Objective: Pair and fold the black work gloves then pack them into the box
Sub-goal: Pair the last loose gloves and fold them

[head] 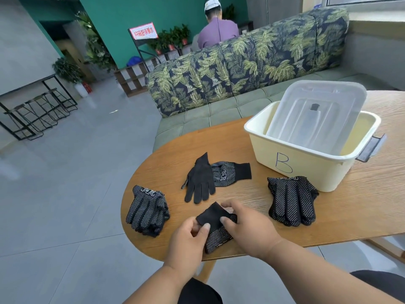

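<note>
Both my hands hold a black dotted glove pair (215, 229) near the table's front edge, its cuff end turned up. My left hand (188, 240) pinches the cuff from the left, and my right hand (247, 227) grips it from the right. A stack of dotted gloves (148, 210) lies at the left. Two loose gloves (210, 177) lie crossed in the middle, one plain side up. Another stack of gloves (292, 199) sits just in front of the cream box (306, 165), marked "B".
A clear lid (315, 110) leans inside the box on the wooden table (350, 205). A leaf-print sofa (241, 62) stands behind the table. A person sits with their back turned beyond it. Grey floor lies to the left.
</note>
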Motion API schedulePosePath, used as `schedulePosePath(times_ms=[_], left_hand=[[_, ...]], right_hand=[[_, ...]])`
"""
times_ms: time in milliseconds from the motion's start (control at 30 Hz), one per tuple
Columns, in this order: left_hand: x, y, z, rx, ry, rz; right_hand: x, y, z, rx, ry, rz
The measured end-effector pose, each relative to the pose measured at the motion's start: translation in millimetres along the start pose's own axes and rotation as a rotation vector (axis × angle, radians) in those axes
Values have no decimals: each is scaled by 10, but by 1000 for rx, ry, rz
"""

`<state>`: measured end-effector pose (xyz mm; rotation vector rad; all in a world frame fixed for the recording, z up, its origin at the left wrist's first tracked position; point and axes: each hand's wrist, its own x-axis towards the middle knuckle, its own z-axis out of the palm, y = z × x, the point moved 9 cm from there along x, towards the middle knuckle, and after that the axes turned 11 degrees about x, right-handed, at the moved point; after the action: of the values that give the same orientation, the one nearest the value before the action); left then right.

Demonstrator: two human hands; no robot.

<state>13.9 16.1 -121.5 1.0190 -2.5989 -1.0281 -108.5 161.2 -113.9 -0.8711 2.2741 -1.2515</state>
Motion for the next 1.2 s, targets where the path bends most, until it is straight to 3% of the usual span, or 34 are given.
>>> schedulePosePath(times_ms=[300,433,533,600,800,933,1000,1100,1200], left_hand=[[105,11,-157,56,214,-96],[-44,219,-209,233,239,166],[-199,260,-26,436,110,365],[-227,196,65,517,32,384],[-125,164,-32,525,69,362],[-66,154,-83,398,77,297],[-52,126,-98,313,68,253],[-109,137,-120,168,44,212],[-187,212,-141,-174,-38,97]], right_hand=[[65,2,-30,-17,68,-76],[76,26,-17,-36,92,-64],[102,38,-14,-56,107,-31],[95,34,2,-51,107,-19],[-17,-93,15,-86,57,-118],[-103,-154,138,-298,-99,-188],[-100,-169,134,-372,-81,-214],[-113,-292,15,-273,-2,-265],[-169,-368,-171,-5,30,-195]])
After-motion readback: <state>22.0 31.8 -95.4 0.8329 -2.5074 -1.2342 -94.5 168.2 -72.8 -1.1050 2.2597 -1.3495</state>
